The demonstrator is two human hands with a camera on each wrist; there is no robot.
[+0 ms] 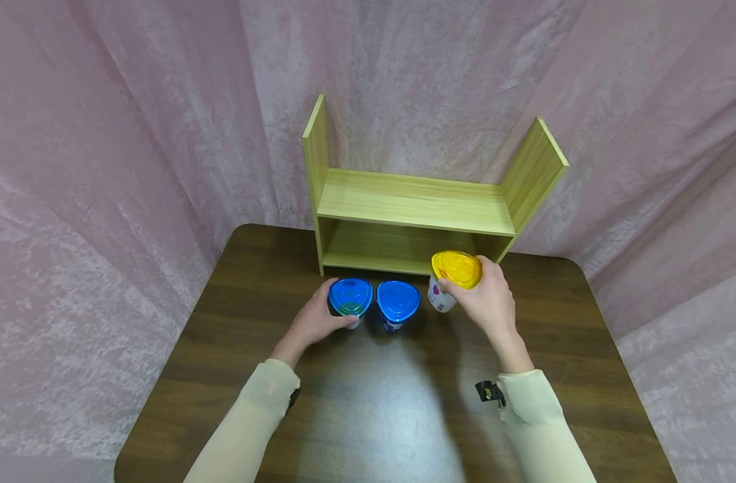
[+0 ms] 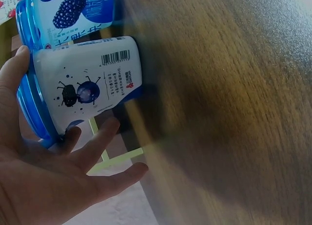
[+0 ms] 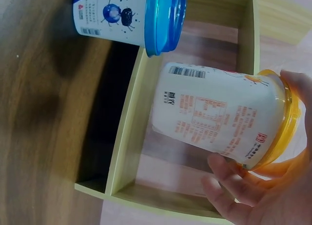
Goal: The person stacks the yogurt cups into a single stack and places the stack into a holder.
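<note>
"What do you have in hand?"

"My left hand (image 1: 313, 322) grasps a blue tub (image 1: 351, 295) round its lid, thumb near six o'clock on the rim, fingers near ten. My right hand (image 1: 490, 298) grips a yellow tub (image 1: 457, 270), thumb at seven o'clock on the lid, fingers round at about three."

"Are both down on the counter (image 1: 374, 409)?"

"The yellow one is up off it and leans a little; my right wrist feed shows the pale wooden shelf (image 1: 412, 201) behind its white, printed body. I can't tell whether the blue one's base touches the wood."

"And between my two?"

"A middle tub (image 1: 398, 300), also blue-lidded, stands there. From it, the blue tub sits just beside at nine o'clock and the yellow one at two. My left wrist feed shows a blackberry on its side."

"Where's the shelf?"

"At twelve o'clock, just beyond all three, two boards high, with a pink curtain (image 1: 416, 80) behind."
</note>
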